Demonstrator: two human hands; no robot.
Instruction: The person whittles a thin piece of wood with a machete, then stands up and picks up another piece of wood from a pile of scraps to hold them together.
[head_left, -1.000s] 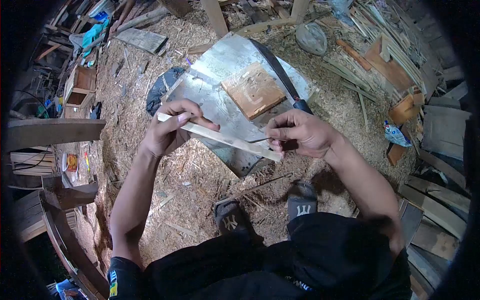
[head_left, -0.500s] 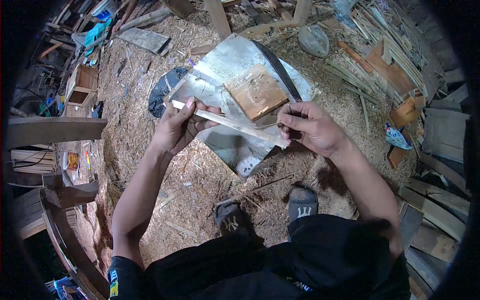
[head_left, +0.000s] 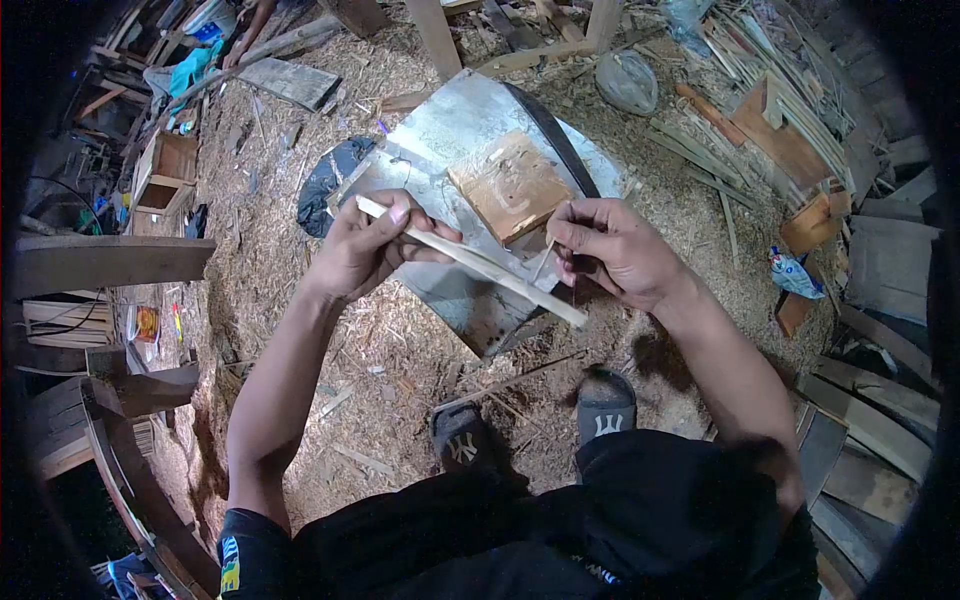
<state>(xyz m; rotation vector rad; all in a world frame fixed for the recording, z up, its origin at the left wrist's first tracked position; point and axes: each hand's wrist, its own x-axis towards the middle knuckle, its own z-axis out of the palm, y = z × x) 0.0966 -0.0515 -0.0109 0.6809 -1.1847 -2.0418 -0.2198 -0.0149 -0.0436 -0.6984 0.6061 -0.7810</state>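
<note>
My left hand [head_left: 365, 250] is closed around a narrow pale wooden strip [head_left: 490, 270], thumb on top near its upper end. The strip slants down to the right, and its free end lies below my other hand. Between thumb and fingertips, my right hand [head_left: 625, 255] pinches a thin wooden sliver [head_left: 543, 260], which points down toward the strip and overlaps its edge in this view. Beneath both hands stands a worn whitish board [head_left: 440, 125]. On it rest a square wooden block [head_left: 510, 185] and a long dark blade-like bar [head_left: 555, 135].
Sawdust and shavings cover the ground [head_left: 370, 400]. My sandalled feet [head_left: 607, 405] are just below the board. A black plastic bag [head_left: 325, 185] lies to its left and a clear bag [head_left: 628, 82] beyond it. Lumber piles [head_left: 880, 400] line the right side; a person's arm [head_left: 250, 35] shows top left.
The strip's free end has swung a little down and right. My right hand has shifted slightly left, and the sliver now points downward instead of lying nearly level.
</note>
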